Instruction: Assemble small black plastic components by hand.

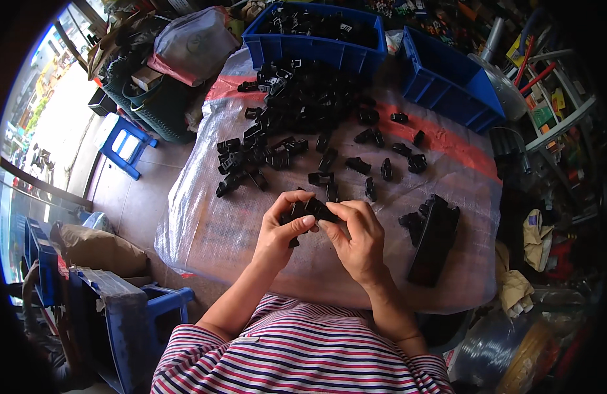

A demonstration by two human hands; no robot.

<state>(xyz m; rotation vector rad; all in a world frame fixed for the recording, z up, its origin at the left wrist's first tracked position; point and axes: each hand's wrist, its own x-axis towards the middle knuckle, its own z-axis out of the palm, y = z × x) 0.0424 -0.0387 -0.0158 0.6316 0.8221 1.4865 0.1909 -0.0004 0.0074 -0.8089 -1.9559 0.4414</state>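
Note:
Both hands meet over the near middle of the covered table. My left hand (287,226) is closed around a small black plastic part (297,211), with thumb and forefinger against it. From the other side my right hand (356,233) pinches a black plastic piece (322,211) between thumb and fingertips. The two pieces touch or are joined; the fingers hide which. Just beyond the hands lie loose black parts (321,178), and a large heap of similar black parts (310,98) spreads farther back.
A blue crate (313,47) full of black parts stands at the back, a second blue crate (448,85) right of it. A long black box (436,243) lies at the right with small parts beside it. Blue stools (123,141) stand on the floor at left.

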